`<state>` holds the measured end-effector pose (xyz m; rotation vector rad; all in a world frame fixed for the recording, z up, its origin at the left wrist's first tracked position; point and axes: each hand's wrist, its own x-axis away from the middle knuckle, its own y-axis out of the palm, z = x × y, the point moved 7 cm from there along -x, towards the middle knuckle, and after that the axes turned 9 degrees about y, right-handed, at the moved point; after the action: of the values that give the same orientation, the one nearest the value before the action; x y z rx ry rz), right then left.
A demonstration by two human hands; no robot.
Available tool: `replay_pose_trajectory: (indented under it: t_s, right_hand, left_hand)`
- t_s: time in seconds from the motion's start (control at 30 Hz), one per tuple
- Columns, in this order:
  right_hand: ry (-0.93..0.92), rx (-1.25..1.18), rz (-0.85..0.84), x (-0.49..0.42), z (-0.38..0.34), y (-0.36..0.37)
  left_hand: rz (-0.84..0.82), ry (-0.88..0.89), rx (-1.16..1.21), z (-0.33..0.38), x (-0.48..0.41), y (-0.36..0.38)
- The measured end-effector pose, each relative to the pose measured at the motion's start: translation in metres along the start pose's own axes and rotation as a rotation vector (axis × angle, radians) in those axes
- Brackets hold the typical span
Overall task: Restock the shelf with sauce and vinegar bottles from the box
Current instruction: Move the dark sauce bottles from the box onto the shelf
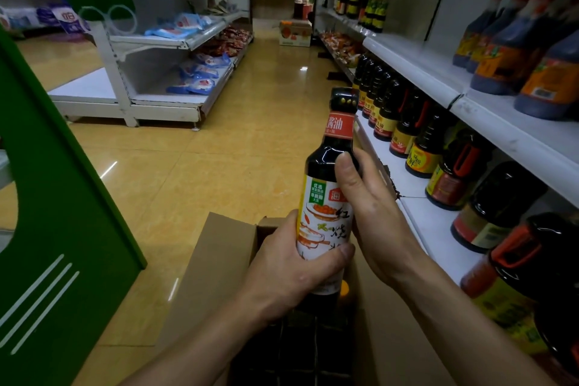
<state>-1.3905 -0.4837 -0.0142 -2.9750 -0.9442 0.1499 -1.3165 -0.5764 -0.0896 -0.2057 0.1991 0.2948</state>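
I hold a dark soy sauce bottle upright above the open cardboard box. It has a white and orange label and a black cap. My left hand grips its lower body. My right hand wraps the right side near the shoulder, thumb on the front. Dark bottle tops show inside the box under my arms. The white shelf to the right carries a row of dark sauce bottles, with bare board in front of them.
Large brown jugs fill the upper right shelf. A green panel stands at my left. White shelving with blue packets lines the aisle's left side. Another carton sits on the yellow tiled floor far down the aisle.
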Motion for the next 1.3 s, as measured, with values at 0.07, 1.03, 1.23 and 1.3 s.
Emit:
replay_pose_trajectory:
  t_s: [0.07, 1.03, 1.23, 1.3]
  right_hand:
    - [-0.018, 0.006, 0.01, -0.001, -0.004, 0.0]
    - [0.044, 0.11, -0.062, -0.022, -0.479, -0.006]
    - [-0.008, 0.145, 0.002, -0.009, -0.648, -0.014]
    - [-0.029, 0.142, 0.032, -0.002, -0.696, -0.019]
  left_hand:
    - [0.017, 0.003, -0.006, 0.002, -0.003, 0.001]
    - [0.033, 0.02, 0.141, 0.466, -0.08, -0.083]
    - [-0.042, 0.069, 0.204, 0.63, -0.102, -0.105]
    - [-0.081, 0.091, 0.231, 0.677, -0.108, -0.11]
